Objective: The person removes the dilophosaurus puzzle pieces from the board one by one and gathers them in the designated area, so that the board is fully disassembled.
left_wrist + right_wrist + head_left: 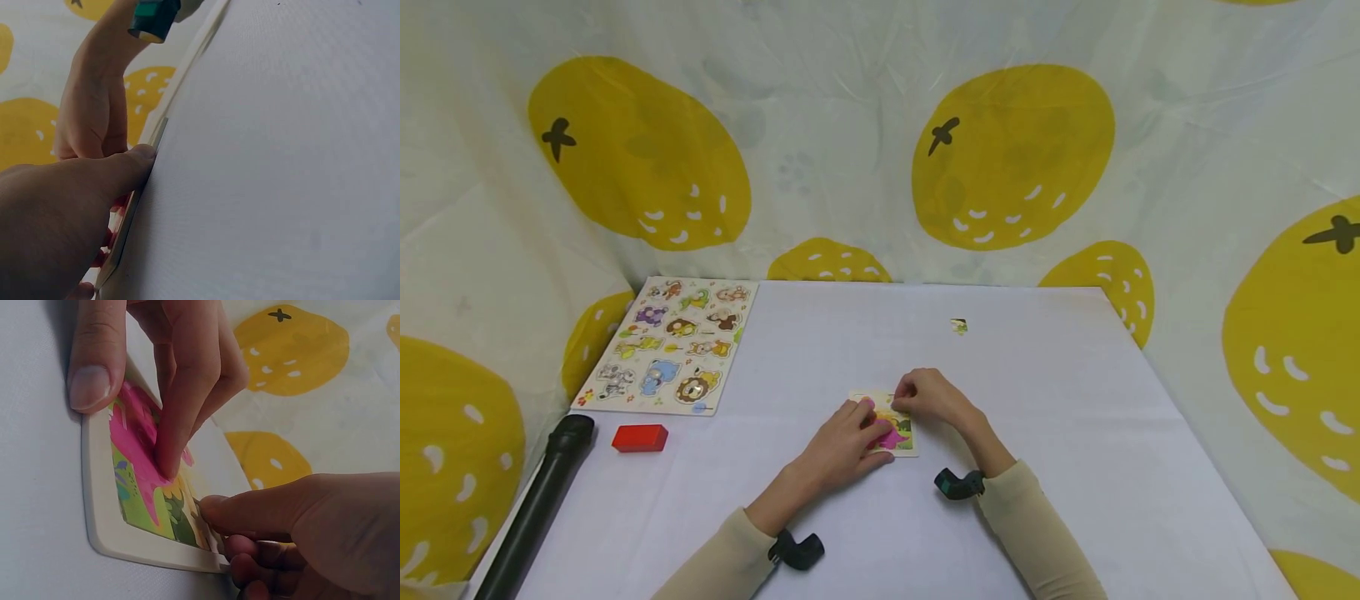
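A small jigsaw puzzle [907,452] in a cream frame lies under both hands, showing a pink figure over green ground. My left hand [837,446] rests on it from the left; in the right wrist view its fingertips press the pink picture [139,447] and its thumb touches the frame's rim [94,506]. My right hand [931,396] is at the puzzle's right part, thumb and fingers pinching a puzzle piece [196,505], mostly hidden by the fingertips. Farther back on the white table lies one loose puzzle piece [958,326].
A larger animal puzzle board [727,287] lies at the back left. In front of it sits a red block [639,438]. A long black rod-like stand [538,508] runs along the table's left edge. A curtain with yellow fruit [1015,158] hangs behind the white tabletop [1075,400].
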{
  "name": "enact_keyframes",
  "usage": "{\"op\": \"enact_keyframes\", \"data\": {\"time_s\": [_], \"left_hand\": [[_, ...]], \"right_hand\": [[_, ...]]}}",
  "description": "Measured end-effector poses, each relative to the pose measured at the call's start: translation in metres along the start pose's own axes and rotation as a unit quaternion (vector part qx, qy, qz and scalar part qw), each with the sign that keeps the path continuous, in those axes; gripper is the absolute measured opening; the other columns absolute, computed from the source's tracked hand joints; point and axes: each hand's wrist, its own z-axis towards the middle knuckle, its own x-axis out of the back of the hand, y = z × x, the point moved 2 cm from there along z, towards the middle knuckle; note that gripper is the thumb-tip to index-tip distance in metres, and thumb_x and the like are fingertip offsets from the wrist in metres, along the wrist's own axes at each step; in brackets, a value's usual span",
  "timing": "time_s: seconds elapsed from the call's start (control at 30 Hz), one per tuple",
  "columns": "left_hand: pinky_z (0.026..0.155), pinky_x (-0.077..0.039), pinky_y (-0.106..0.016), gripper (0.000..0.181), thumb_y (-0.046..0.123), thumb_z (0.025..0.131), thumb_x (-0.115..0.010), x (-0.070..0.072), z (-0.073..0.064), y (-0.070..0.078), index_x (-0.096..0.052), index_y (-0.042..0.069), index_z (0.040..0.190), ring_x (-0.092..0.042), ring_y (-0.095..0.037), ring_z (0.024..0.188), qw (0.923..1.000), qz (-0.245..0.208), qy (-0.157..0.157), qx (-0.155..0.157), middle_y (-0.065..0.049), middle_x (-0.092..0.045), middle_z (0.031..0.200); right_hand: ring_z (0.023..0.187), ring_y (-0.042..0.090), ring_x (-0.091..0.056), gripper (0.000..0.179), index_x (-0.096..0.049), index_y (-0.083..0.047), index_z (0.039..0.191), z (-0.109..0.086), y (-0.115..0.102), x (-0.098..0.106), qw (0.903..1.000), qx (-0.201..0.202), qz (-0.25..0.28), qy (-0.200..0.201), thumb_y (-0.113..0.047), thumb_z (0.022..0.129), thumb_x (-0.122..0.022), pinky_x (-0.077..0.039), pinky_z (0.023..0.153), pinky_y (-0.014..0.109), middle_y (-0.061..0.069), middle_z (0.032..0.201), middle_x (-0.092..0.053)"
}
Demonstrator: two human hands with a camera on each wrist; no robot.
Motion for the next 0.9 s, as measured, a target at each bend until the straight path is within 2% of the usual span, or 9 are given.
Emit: {"op": "enact_keyframes", "data": {"time_s": [0.2, 0.43, 0.7, 0.9], "left_hand": [[0.087, -0.045, -0.029, 0.043, 0.052, 0.091, -0.068, 0.0, 0.0003, 0.0002, -0.069, 0.021, 0.121, -0.047, -0.017, 0.101, 1.0, 0.006, -0.006, -0.002, -0.001, -0.053, 0.106], [0.088, -0.045, -0.029, 0.043, 0.053, 0.091, -0.067, 0.0013, 0.0011, -0.0006, -0.068, 0.021, 0.121, -0.047, -0.017, 0.1, 0.9999, 0.011, -0.013, 0.002, 0.0, -0.053, 0.105], [0.089, -0.045, -0.03, 0.045, 0.053, 0.092, -0.066, 0.0022, 0.0027, -0.0002, -0.068, 0.021, 0.123, -0.048, -0.018, 0.102, 0.9997, 0.012, -0.022, 0.006, 0.0, -0.054, 0.106], [0.089, -0.045, -0.029, 0.045, 0.053, 0.092, -0.066, 0.0017, 0.0027, 0.0003, -0.068, 0.022, 0.124, -0.047, -0.017, 0.103, 0.9994, 0.009, -0.03, 0.014, 0.0, -0.054, 0.106]], "right_hand": [[0.073, 0.01, -0.053, 0.008, -0.072, -0.008, 0.086, 0.0015, 0.001, -0.0025, 1.0, -0.004, -0.005, -0.001, -0.015, 0.088, -0.075, -0.043, 0.067, 0.023, 0.0, 0.079, -0.065], [0.074, 0.011, -0.054, 0.007, -0.071, -0.005, 0.088, -0.0004, -0.0028, -0.002, 0.9998, 0.019, -0.007, -0.003, -0.012, 0.089, -0.072, -0.044, 0.068, 0.023, 0.001, 0.08, -0.065], [0.074, 0.011, -0.054, 0.006, -0.071, -0.005, 0.09, 0.0003, -0.0048, 0.0001, 0.9999, 0.011, -0.01, -0.003, -0.009, 0.086, -0.074, -0.045, 0.069, 0.024, 0.002, 0.081, -0.065], [0.075, 0.012, -0.052, 0.008, -0.07, -0.005, 0.092, 0.0015, -0.0069, -0.0024, 0.9997, -0.006, -0.023, -0.001, -0.011, 0.089, -0.074, -0.044, 0.069, 0.024, 0.003, 0.083, -0.064]]}}
